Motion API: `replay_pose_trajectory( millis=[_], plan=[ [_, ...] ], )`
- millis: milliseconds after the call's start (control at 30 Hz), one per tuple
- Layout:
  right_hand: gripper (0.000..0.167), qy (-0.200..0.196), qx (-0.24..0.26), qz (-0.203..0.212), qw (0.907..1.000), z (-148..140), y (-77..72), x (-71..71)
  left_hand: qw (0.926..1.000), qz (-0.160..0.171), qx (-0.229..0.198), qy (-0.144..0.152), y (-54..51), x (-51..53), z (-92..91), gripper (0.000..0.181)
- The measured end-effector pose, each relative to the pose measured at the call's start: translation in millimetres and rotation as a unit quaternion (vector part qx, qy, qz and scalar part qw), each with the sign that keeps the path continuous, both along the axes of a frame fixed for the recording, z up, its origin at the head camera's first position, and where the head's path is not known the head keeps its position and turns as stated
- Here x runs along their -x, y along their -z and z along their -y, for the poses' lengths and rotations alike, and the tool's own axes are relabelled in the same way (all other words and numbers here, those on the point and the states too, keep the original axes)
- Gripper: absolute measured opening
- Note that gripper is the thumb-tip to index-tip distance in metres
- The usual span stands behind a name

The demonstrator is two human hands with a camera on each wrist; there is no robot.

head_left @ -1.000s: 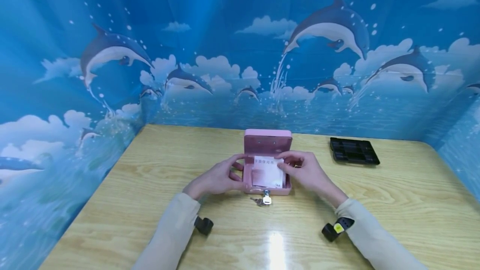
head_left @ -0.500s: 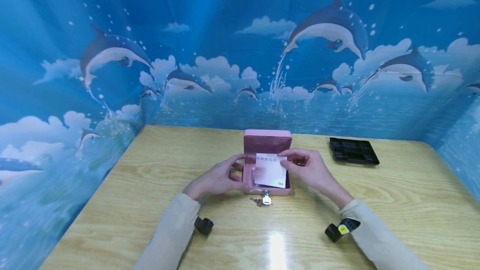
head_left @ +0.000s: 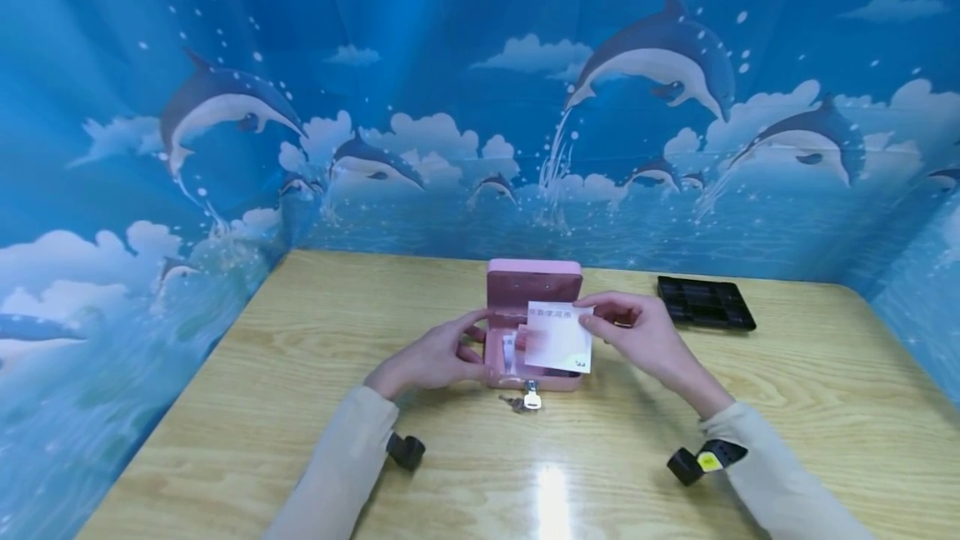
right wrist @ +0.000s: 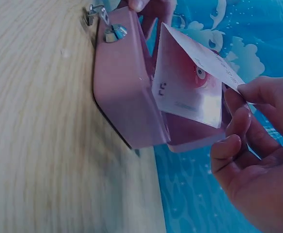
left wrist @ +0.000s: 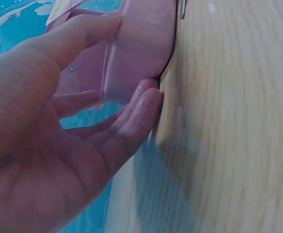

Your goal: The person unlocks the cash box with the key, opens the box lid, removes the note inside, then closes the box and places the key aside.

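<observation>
"Where is the printed card (head_left: 558,340) held?"

"Over the right part of the open pink box (head_left: 534,267); an upper edge is pinched between thumb and fingertips of the right hand (head_left: 637,336)."

"Is the same card shown by every camera?"

"From the head, it is seen as mostly white. By the right wrist camera, a bend and a red figure with an eye are revealed. In the left wrist view, only a pale strip is caught at the top."

"And the left hand (head_left: 442,352)?"

"The box is gripped at its left side: in the left wrist view, the thumb is laid at the rim and the fingers are set lower, by the table (head_left: 375,482)."

"What is hard to make out?"

"The paper slips (head_left: 508,352) inside, partly covered by the card. The keys (head_left: 532,397) at the front are plain from the head but crowded against the upper edge in the right wrist view. The black tray (head_left: 705,304) is shown from the head alone."
</observation>
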State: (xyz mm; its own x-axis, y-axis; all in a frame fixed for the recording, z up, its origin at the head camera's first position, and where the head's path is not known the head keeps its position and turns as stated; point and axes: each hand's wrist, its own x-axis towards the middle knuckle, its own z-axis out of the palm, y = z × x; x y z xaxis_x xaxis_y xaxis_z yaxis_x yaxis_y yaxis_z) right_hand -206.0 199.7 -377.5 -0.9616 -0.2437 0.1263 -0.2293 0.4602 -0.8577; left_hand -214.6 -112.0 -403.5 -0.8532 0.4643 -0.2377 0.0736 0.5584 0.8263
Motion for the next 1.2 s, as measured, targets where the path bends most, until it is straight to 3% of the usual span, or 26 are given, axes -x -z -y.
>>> replay_pose_trajectory(
  millis=[300,633,933,1200],
  plan=[
    [0.025,0.031,0.002,-0.023,0.9992,-16.3,-8.4,-6.2,1.0000,-0.003,0.006,0.003,-1.0,-1.3,1.0,0.094],
    [0.026,0.035,0.008,-0.045,0.9983,-30.2,-17.2,-10.4,0.9999,-0.010,0.004,0.005,-1.2,-1.9,1.5,0.094],
    [0.031,0.068,-0.007,-0.025,0.9974,-53.0,-12.5,-8.1,0.9997,-0.018,-0.011,0.007,-0.4,-1.4,0.6,0.094],
    [0.032,0.069,-0.008,-0.016,0.9974,-69.4,-5.3,-6.4,0.9998,-0.015,-0.009,0.004,1.7,0.3,0.6,0.095]
  ],
)
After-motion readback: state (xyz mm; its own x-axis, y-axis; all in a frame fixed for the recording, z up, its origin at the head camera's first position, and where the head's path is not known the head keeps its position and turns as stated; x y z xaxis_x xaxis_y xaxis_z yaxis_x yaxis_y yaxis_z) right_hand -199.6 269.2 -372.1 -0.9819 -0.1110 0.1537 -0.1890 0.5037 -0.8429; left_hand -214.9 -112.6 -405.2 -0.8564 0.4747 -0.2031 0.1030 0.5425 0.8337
